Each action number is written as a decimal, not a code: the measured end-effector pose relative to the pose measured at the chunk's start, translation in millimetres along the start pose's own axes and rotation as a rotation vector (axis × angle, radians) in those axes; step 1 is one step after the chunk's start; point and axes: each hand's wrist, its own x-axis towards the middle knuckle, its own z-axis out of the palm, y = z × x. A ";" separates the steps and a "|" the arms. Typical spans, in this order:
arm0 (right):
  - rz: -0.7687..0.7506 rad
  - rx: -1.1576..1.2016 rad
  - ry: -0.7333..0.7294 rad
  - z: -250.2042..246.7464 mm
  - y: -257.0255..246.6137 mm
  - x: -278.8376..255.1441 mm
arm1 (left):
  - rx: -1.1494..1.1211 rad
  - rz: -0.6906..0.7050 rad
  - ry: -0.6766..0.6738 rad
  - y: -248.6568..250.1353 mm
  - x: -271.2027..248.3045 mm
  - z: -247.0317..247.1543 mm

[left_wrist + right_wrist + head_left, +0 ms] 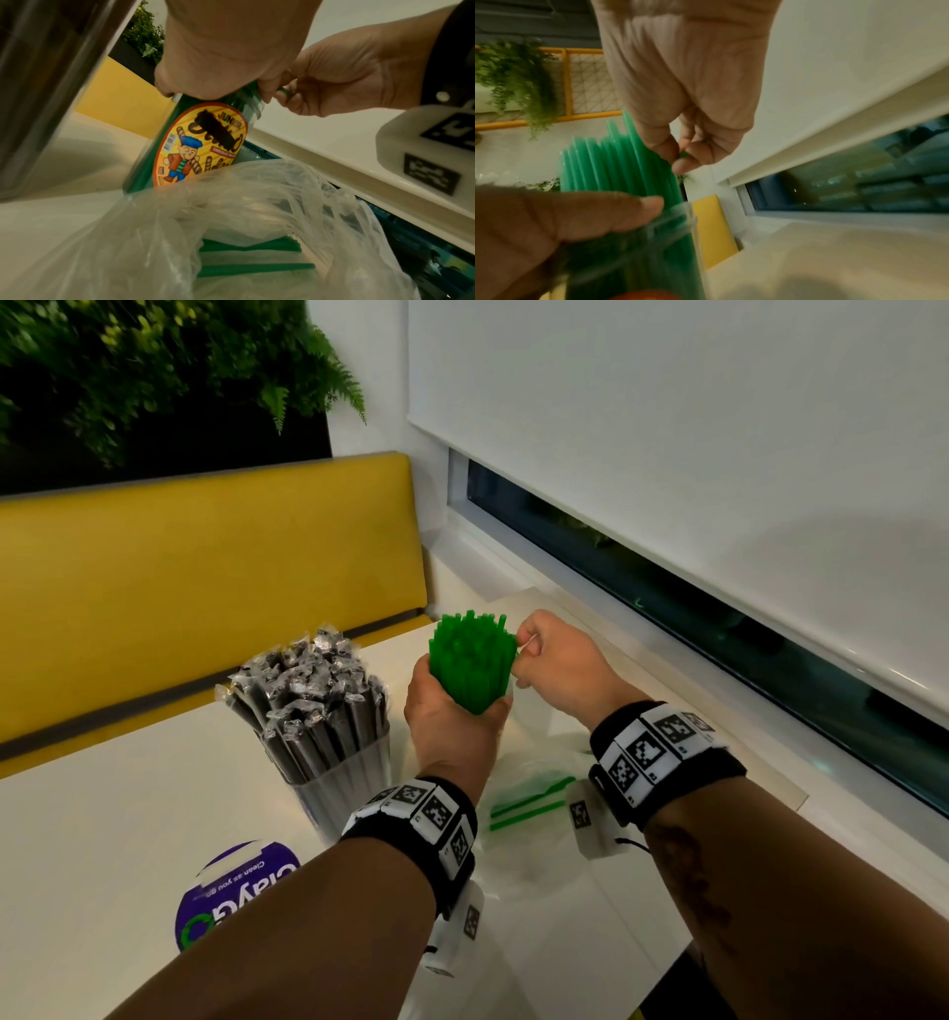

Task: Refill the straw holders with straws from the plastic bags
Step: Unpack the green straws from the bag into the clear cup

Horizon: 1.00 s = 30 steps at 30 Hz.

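White table (102,839) in a booth corner: yellow bench back (205,567) behind it, wall plants (128,367) above that, window with a lowered white blind (667,454) along the right.

Nearest on the table: a round purple sticker (231,896) at the near left. Just right of the left forearm lies a crumpled clear plastic bag (257,203), with a few loose green straws (257,268) inside it.

Left hand (452,711) is raised above the table, fingers and thumb curled round the top of a clear labelled jar (200,146). The jar has a yellow cartoon label and is packed with green straws (472,654) that fan out above the rim. The left-wrist view shows the jar tilted, its base hidden behind the bag, so I can't tell if it touches the table.

Right hand (560,660) is just right of the bundle, thumb and forefinger pinching one straw at the bundle's right edge near its top. The other fingers are curled in.

Left of the jar, near but apart: a second clear holder (339,783) standing upright on the table, crammed with dark straws in clear wrappers (308,685), wrapper ends crinkled at the top.
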 end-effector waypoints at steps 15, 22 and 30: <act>-0.220 0.086 0.092 -8.0 -20.0 -1.2 | 0.012 0.022 0.014 1.4 -0.6 -2.6; -0.373 -0.274 -0.188 17.3 -28.7 -13.6 | -0.007 -0.015 -0.047 -1.4 3.3 3.8; -0.254 -0.059 0.369 -13.1 19.3 -54.9 | -0.153 -0.207 -0.051 -14.5 -56.4 -12.7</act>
